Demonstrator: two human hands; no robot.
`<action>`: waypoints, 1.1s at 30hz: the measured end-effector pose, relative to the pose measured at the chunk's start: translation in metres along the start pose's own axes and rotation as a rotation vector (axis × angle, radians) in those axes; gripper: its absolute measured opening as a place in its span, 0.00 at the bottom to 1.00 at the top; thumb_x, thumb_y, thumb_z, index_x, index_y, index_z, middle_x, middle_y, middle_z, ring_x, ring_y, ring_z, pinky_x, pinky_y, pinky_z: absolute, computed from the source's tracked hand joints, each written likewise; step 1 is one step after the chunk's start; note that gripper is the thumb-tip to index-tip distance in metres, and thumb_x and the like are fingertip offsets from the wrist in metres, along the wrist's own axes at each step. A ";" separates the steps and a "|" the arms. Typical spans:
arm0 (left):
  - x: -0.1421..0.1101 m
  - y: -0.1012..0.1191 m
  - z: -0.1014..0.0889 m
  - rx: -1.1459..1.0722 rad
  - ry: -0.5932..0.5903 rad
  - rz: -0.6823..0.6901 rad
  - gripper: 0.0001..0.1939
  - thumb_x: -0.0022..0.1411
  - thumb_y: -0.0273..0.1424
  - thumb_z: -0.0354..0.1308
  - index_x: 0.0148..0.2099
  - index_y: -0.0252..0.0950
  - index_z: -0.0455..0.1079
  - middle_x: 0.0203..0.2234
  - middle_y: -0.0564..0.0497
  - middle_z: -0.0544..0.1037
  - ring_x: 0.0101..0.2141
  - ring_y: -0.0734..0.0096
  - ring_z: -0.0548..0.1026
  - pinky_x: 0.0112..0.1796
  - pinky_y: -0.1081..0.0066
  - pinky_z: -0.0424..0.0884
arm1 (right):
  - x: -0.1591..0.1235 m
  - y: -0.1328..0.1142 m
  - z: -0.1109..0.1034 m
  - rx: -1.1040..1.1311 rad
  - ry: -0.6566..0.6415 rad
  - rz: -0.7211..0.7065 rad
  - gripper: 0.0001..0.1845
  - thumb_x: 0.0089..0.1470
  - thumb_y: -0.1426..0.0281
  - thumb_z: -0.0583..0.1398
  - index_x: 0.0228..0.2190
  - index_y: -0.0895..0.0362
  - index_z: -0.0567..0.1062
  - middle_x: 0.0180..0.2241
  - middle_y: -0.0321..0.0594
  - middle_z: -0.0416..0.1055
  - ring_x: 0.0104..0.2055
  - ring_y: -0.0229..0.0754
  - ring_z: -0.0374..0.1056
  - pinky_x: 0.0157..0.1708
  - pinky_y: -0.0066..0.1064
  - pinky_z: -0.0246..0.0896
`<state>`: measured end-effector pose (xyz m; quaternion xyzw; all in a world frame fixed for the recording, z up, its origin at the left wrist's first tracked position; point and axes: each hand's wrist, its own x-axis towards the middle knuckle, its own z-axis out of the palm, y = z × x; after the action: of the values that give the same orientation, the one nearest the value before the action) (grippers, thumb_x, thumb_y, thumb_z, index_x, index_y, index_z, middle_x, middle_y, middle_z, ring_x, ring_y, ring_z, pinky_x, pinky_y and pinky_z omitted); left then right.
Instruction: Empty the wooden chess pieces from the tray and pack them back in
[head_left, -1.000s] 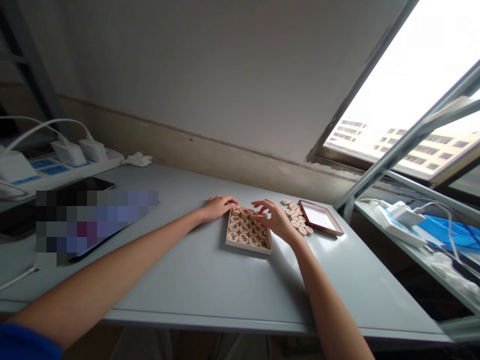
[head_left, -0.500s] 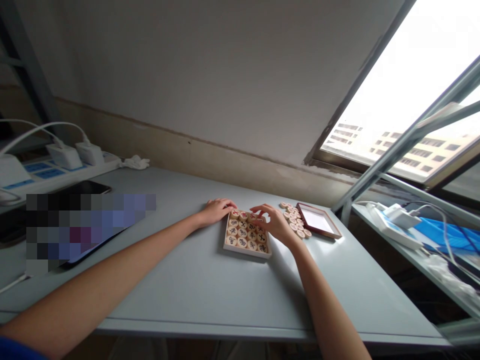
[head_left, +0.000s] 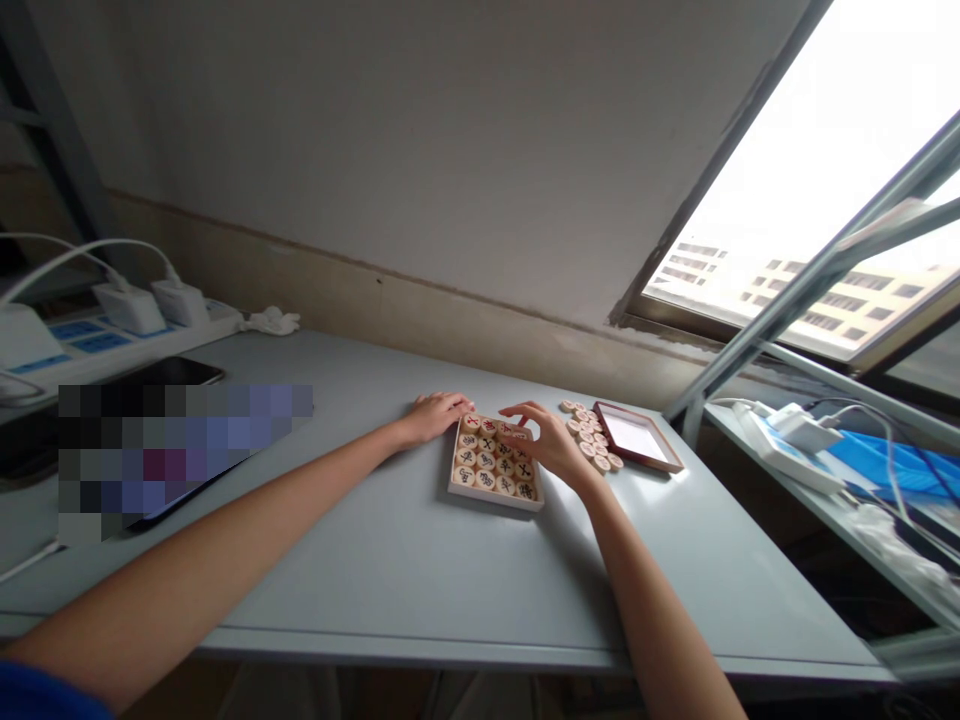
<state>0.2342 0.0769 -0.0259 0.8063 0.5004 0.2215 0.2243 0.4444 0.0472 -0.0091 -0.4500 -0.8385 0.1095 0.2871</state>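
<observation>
While the left hand (head_left: 435, 417) lies flat and unclenched by the far-left corner of the box (head_left: 495, 500), the right hand (head_left: 551, 440) curves over its far-right side; from here I can't tell whether that one pinches anything. The box, lined with round character pieces (head_left: 486, 461), sits between the desk's (head_left: 420, 570) near and far edges. Loose pieces (head_left: 586, 438) touch a brown-framed panel (head_left: 636, 437) near the far-right corner.
</observation>
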 end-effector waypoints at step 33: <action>0.002 -0.006 0.000 0.007 -0.017 0.072 0.16 0.58 0.42 0.44 0.42 0.42 0.69 0.42 0.54 0.73 0.45 0.66 0.67 0.46 0.69 0.57 | 0.004 -0.001 0.017 -0.177 -0.026 -0.022 0.10 0.53 0.66 0.60 0.39 0.50 0.71 0.39 0.36 0.67 0.43 0.43 0.60 0.44 0.34 0.53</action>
<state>0.2306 0.0813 -0.0293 0.8265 0.4700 0.2209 0.2173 0.4323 0.0508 -0.0205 -0.4628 -0.8535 0.0374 0.2366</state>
